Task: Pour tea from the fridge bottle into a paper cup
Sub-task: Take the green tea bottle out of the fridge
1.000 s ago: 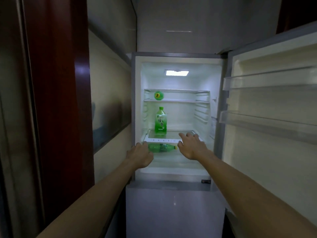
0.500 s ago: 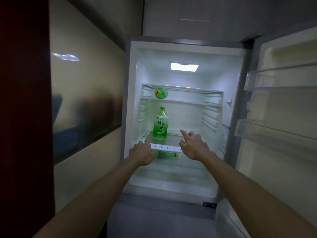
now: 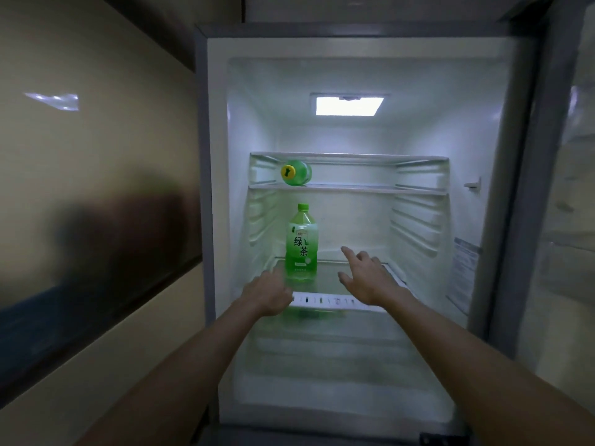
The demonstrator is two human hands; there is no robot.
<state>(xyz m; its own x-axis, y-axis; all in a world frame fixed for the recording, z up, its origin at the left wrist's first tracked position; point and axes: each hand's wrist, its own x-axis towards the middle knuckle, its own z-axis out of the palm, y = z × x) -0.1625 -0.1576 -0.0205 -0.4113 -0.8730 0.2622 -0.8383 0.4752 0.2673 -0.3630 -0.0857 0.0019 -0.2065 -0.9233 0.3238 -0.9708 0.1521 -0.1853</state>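
Fridge [image 3: 219, 220] open, inner light [image 3: 349, 106] on. Tea bottle [image 3: 301, 246] stands upright on the left part of the glass shelf [image 3: 335, 300], green cap on, green label with white characters facing the camera.

Left hand [image 3: 269, 292] is at the shelf's front left corner, back of the hand to the camera, just below and left of the bottle's base. Its knuckles are very close to the bottle's bottom; contact cannot be made out. The fingers bend away from the camera and are hidden, so I cannot tell whether they grasp anything or rest on the shelf edge.

Right hand [image 3: 367, 275] is over the shelf, to the right of the bottle and apart from it, with a clear gap between them. Its fingers are spread and fairly straight, index finger pointing toward the back wall, thumb out toward the bottle. It holds nothing.

Second bottle [image 3: 296, 172] lies on its side on the upper shelf [image 3: 354, 188], its base toward the camera, above the tea bottle. A green blur [image 3: 309, 313] shows under the glass shelf, by the left hand; too unclear to name. Door [image 3: 563, 220] stands open on the right. Beige wall [image 3: 96, 156] on the left.
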